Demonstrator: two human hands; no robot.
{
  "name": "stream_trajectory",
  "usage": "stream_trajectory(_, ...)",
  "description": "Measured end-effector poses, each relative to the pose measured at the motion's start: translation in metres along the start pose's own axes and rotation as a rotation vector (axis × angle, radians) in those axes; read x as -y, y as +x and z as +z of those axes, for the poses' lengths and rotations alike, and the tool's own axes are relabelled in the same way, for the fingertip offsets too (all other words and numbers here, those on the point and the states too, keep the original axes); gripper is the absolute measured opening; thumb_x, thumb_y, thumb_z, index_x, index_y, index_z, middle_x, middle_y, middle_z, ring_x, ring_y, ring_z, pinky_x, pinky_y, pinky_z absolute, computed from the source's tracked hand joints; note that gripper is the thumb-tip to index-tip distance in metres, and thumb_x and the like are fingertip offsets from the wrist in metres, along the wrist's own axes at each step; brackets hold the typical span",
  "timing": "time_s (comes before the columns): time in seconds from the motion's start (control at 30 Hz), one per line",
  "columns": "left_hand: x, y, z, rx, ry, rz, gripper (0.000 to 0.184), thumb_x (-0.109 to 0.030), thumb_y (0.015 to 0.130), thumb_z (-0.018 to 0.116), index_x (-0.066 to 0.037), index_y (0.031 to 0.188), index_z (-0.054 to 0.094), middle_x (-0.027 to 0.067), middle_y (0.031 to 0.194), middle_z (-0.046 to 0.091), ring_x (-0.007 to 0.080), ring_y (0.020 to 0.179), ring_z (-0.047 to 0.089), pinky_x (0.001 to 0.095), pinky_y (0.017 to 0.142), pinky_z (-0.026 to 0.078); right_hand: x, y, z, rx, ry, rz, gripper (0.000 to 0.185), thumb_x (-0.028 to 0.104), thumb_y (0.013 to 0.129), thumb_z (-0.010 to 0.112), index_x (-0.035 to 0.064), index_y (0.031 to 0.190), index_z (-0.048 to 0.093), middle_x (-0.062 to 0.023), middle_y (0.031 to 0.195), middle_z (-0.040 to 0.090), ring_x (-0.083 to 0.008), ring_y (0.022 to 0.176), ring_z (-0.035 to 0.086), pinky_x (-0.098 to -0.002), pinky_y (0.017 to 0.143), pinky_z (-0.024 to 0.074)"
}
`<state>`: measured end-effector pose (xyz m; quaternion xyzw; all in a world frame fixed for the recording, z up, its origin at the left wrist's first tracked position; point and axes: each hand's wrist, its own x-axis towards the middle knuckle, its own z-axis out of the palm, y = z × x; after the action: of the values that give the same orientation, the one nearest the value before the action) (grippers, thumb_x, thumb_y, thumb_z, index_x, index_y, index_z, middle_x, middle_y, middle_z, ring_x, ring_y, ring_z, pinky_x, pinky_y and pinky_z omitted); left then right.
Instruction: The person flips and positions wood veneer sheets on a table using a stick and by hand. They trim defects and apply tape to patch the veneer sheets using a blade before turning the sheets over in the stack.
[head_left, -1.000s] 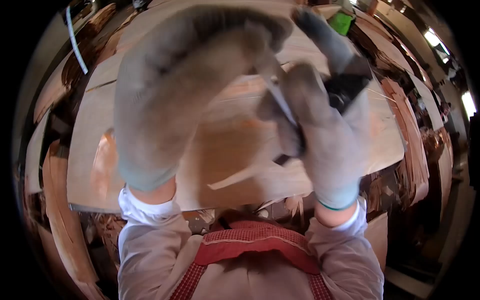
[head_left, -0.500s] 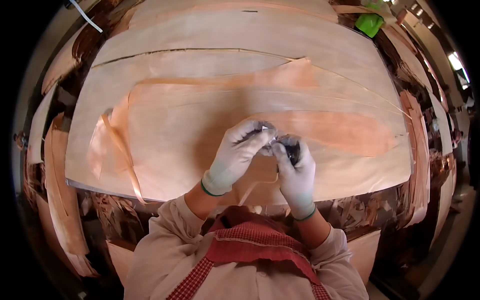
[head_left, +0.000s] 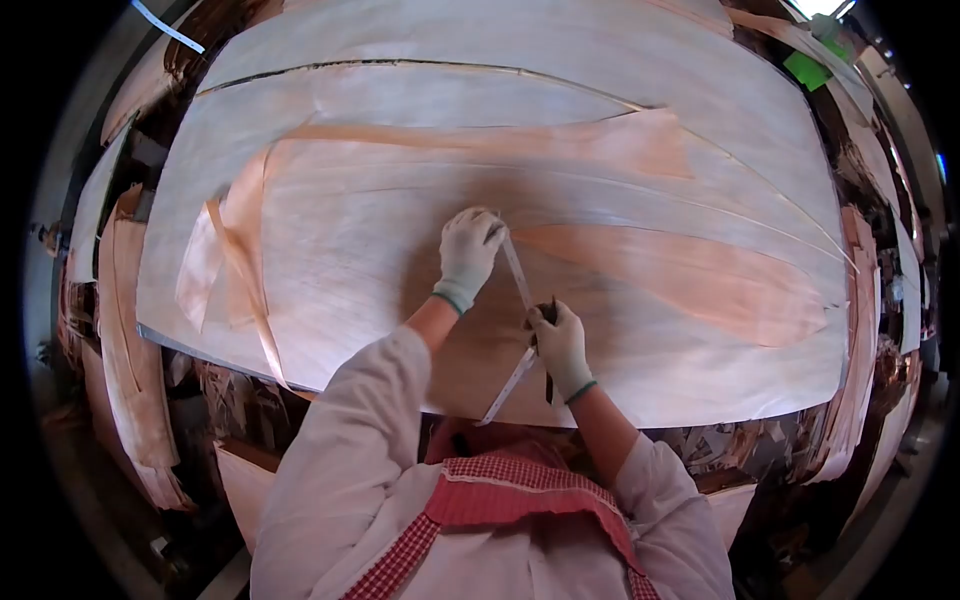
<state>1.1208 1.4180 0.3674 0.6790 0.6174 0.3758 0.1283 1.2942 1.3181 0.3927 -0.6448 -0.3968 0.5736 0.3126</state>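
Note:
My left hand (head_left: 468, 255), in a white glove with a green cuff, pinches the upper end of a narrow white tape (head_left: 516, 268) over the veneer sheet (head_left: 360, 270). The tape runs down to my right hand (head_left: 562, 345), gloved alike, with closed fingers around it. Below that hand, the tape hangs on toward the sheet's near edge. A thin dark tool (head_left: 549, 388) sticks out from my right hand; its kind is unclear. Just right of my left fingertips begins an orange-tinted veneer piece (head_left: 680, 270).
A long veneer strip (head_left: 480, 140) lies across the sheet, with a curled strip (head_left: 235, 255) at the left. A thin dark-edged sliver (head_left: 400, 64) crosses the far side. Stacked veneer (head_left: 130, 330) and scraps surround the table. Something green (head_left: 808, 70) is at the far right.
My hands were close together and have moved apart, the left up and leftward, the right down. A length of white tape now stretches between them. The view has shifted a little.

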Motion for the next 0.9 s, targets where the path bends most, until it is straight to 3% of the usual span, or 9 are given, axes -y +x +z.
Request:
stream_trajectory(0.03,0.003,0.008,0.01,-0.077,0.111,0.12,0.013,-0.02,0.079,0.067,-0.009,0.085,0.063,0.0082,0.101,0.064,0.0312,0.103,0.057,0.0438,0.089,0.041,-0.004,0.008,0.002,-0.015,0.069,0.056,0.017,0.014,0.088,0.06,-0.0026,0.087,0.059,-0.0057,0.072,0.063,-0.0111,0.057,0.055,-0.0264,0.054,0.0457)
stream_trajectory(0.13,0.004,0.018,0.029,-0.109,0.055,-0.102,0.017,-0.02,0.077,0.068,-0.011,0.09,0.062,0.0073,0.115,0.059,0.0298,0.116,0.049,0.0459,0.097,0.034,-0.012,0.022,0.004,-0.049,0.185,0.169,0.016,0.014,0.087,0.06,-0.0024,0.087,0.058,-0.0079,0.072,0.063,-0.0144,0.058,0.057,-0.0302,0.054,0.0468)
stream_trajectory(0.2,0.007,0.015,0.03,-0.037,0.167,-0.008,0.022,-0.021,0.078,0.067,-0.012,0.097,0.061,0.0077,0.121,0.056,0.0299,0.12,0.046,0.0462,0.101,0.033,-0.016,0.023,0.003,-0.06,0.142,0.185,0.016,0.013,0.086,0.06,-0.0028,0.088,0.058,-0.0119,0.073,0.064,-0.021,0.06,0.06,-0.0344,0.057,0.0484)
stream_trajectory(0.37,0.002,-0.003,0.02,0.063,0.362,0.13,0.034,-0.022,0.081,0.065,-0.01,0.113,0.06,0.0091,0.13,0.052,0.0319,0.128,0.04,0.0458,0.109,0.026,-0.011,0.046,-0.053,-0.253,-0.61,-0.394,0.015,0.009,0.083,0.061,-0.0028,0.091,0.058,-0.0244,0.08,0.062,-0.0432,0.078,0.06,-0.0442,0.064,0.0479)
stream_trajectory(0.4,-0.001,-0.001,0.022,0.093,0.383,0.117,0.037,-0.023,0.082,0.064,-0.01,0.116,0.059,0.0096,0.131,0.051,0.0321,0.129,0.039,0.0458,0.11,0.024,-0.015,0.048,-0.071,-0.272,-0.48,-0.323,0.017,0.015,0.086,0.062,-0.0003,0.08,0.06,-0.0087,0.065,0.06,-0.0186,0.058,0.058,-0.0325,0.05,0.0454)
stream_trajectory(0.5,-0.046,-0.002,0.036,0.249,0.366,0.312,0.04,-0.025,0.085,0.06,-0.005,0.12,0.056,0.0108,0.136,0.048,0.0297,0.132,0.035,0.0449,0.111,0.024,-0.013,0.018,-0.102,-0.221,0.143,0.086,0.02,0.017,0.089,0.061,-0.0001,0.08,0.06,-0.0046,0.067,0.061,-0.0139,0.059,0.057,-0.0277,0.053,0.0438)
stream_trajectory(0.57,-0.081,-0.017,0.064,0.391,0.17,0.587,0.041,-0.024,0.086,0.059,-0.004,0.121,0.055,0.0115,0.137,0.046,0.0287,0.133,0.034,0.0438,0.112,0.024,-0.03,0.01,-0.104,-0.302,0.299,0.06,0.018,0.018,0.09,0.061,0.0012,0.083,0.061,-0.0018,0.07,0.06,-0.0091,0.055,0.053,-0.0226,0.05,0.0409)
stream_trajectory(0.67,-0.099,-0.029,0.094,0.485,0.096,0.697,0.044,-0.024,0.087,0.058,-0.002,0.125,0.052,0.0123,0.14,0.042,0.0279,0.135,0.032,0.0422,0.113,0.024,-0.051,0.012,-0.108,-0.34,0.31,0.037,0.014,0.016,0.09,0.061,0.0017,0.091,0.06,-0.0033,0.072,0.062,-0.0086,0.052,0.054,-0.0217,0.047,0.0419)
stream_trajectory(0.9,-0.096,-0.019,0.094,0.558,0.213,0.612,0.052,-0.026,0.09,0.053,-0.001,0.133,0.042,0.0158,0.144,0.036,0.0294,0.135,0.031,0.0425,0.113,0.023,-0.055,-0.012,-0.11,-0.393,0.51,0.013,0.018,0.019,0.093,0.058,0.0033,0.099,0.056,-0.0026,0.073,0.06,-0.0066,0.052,0.05,-0.0202,0.046,0.0406)
